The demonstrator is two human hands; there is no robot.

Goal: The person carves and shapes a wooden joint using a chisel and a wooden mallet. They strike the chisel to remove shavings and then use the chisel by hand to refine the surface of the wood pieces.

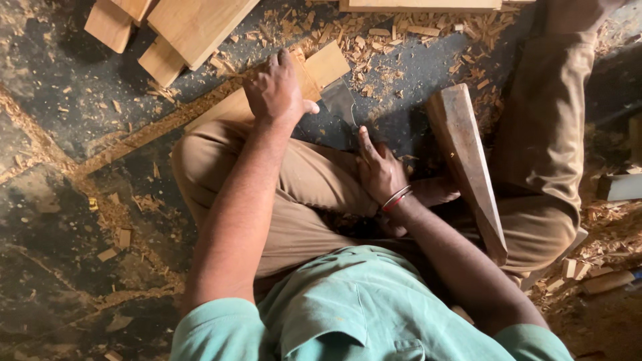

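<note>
Workpiece: flat wooden board (321, 70), light-coloured, lying aslant on the dark floor (53, 134), far of the bent knee. Judged stiff and fairly light; sawn faces dry, not slippery; thin edges liable to chip or split along the grain.

Left hand (275, 90): pressed flat-fingered on top of the board, fingers curled over its far edge, pinning it to the floor. Best hold judged to be here, at mid-length, well clear of the cutting end.

Right hand (380, 167): closed around a handle, mostly hidden under the palm; broad metal blade (339, 100) projecting far-left and meeting the board's near edge just right of the left hand. Tool judged heavy at the head, sharp; grip to be kept on the handle only.

Surroundings: heavy dark wooden block (468, 160) right of the right hand; wood chips (401, 40) scattered beyond; more cut boards (180, 27) far left.
</note>
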